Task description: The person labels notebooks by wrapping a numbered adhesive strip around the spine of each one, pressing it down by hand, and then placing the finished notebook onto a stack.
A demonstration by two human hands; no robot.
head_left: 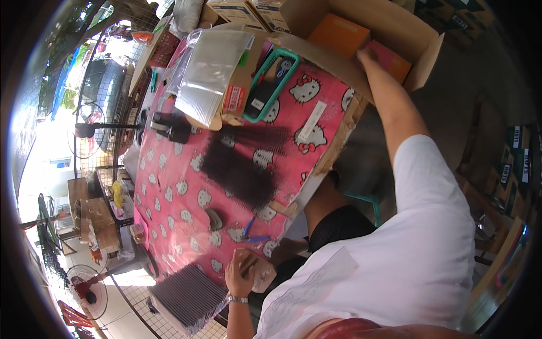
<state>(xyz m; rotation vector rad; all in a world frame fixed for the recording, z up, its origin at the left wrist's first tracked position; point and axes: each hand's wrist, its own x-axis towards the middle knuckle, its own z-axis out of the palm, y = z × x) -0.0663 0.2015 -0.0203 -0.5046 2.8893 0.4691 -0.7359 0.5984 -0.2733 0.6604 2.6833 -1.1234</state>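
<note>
My right arm stretches out to a large open cardboard box [426, 53] at the far right. There my right hand [367, 57] is over an orange pack [340, 35] and a pink-and-orange pack [389, 61]; its fingers are too small and partly hidden to read. Close to my body, my left hand [239, 276], with a watch on its wrist, has its fingers bent round a brown, box-like piece [262, 273] at the table's edge. A stack of dark thin sheets [189, 296] lies just left of it. Blue-handled scissors [252, 232] lie just beyond that hand.
The table has a pink cartoon-cat cover [186, 214]. On it are a dark mesh-like pile [240, 172], a green basket [275, 82], clear plastic sleeves [212, 65], a tape dispenser [170, 127] and a white strip [311, 121]. Fans [87, 291] stand at the left.
</note>
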